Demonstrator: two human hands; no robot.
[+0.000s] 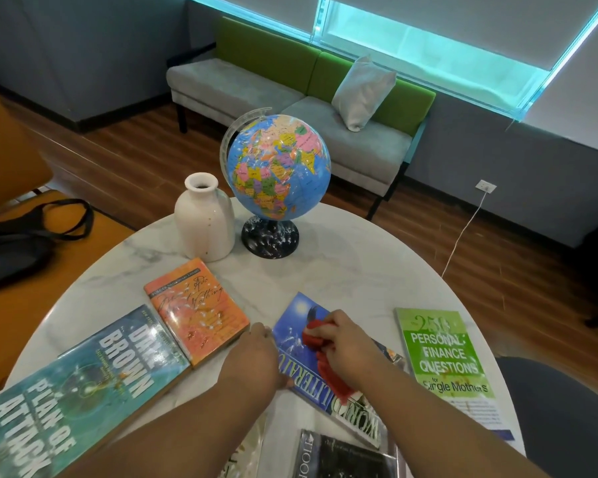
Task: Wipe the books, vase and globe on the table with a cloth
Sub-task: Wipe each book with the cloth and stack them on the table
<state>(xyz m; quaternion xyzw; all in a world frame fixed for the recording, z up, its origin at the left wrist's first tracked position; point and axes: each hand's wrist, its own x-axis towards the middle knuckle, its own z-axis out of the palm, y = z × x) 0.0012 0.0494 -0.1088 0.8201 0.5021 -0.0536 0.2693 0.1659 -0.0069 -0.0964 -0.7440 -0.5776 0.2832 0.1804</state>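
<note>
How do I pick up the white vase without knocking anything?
Take the vase by its narrow neck, just under the flared rim, coming from above or from the left. It stands upright, the neck is its thinnest part, and the globe stands close on its right.

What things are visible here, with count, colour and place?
table: one, white marble, centre.
globe: one, mostly blue, far side.
vase: one, white, left of globe.
teal book: one, near left.
orange book: one, centre-left.
blue book: one, near centre.
green book: one, right.
black book: one, near edge.
cloth: one, red, on blue book.
sofa: one, grey and green, background.
pillow: one, pale grey, on sofa.
bag: one, black, far left.
left hand: at blue book's left edge.
right hand: fingers grip cloth.
</note>
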